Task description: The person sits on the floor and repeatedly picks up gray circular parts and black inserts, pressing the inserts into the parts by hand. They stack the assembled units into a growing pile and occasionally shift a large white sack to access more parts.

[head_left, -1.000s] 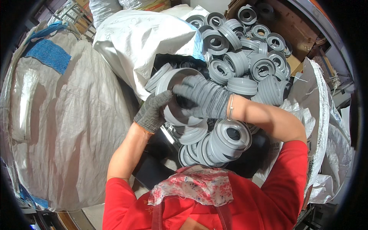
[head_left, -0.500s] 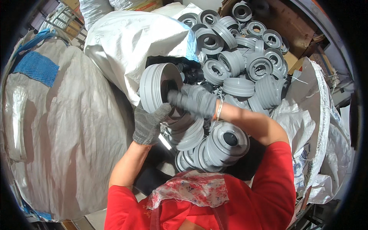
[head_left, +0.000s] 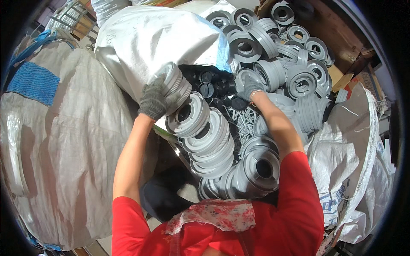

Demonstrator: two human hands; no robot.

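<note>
Fingers of my left hand [head_left: 156, 100], in a grey knit glove, are curled narrow around a short stack of grey round plastic flanged rings [head_left: 176, 85], pressing it against the big white woven sack [head_left: 145, 42] up top. That held stack sits just above a long curved row of nested grey plastic rings [head_left: 205, 136], which runs down toward my chest and ends at a grey ring with a dark centre hole [head_left: 260, 168]. I can't tell if the held stack touches the row.

My right hand [head_left: 252, 87], also gloved grey, is well apart from the left, reaching over into the loose heap of grey plastic rings [head_left: 290, 64] at upper right. Its fingers point down among the rings; whether they grip anything I cannot tell, view too small.

Between both hands: a cluster of small black round caps [head_left: 213, 83], and pale grey thin rods [head_left: 241, 121] lying below them. Large greyish woven bulk bag with blue strap patch [head_left: 51, 141] fills the left side. Another white woven bag [head_left: 354, 149] on the right. Red sleeves, floral cloth [head_left: 209, 215] at my chest.
</note>
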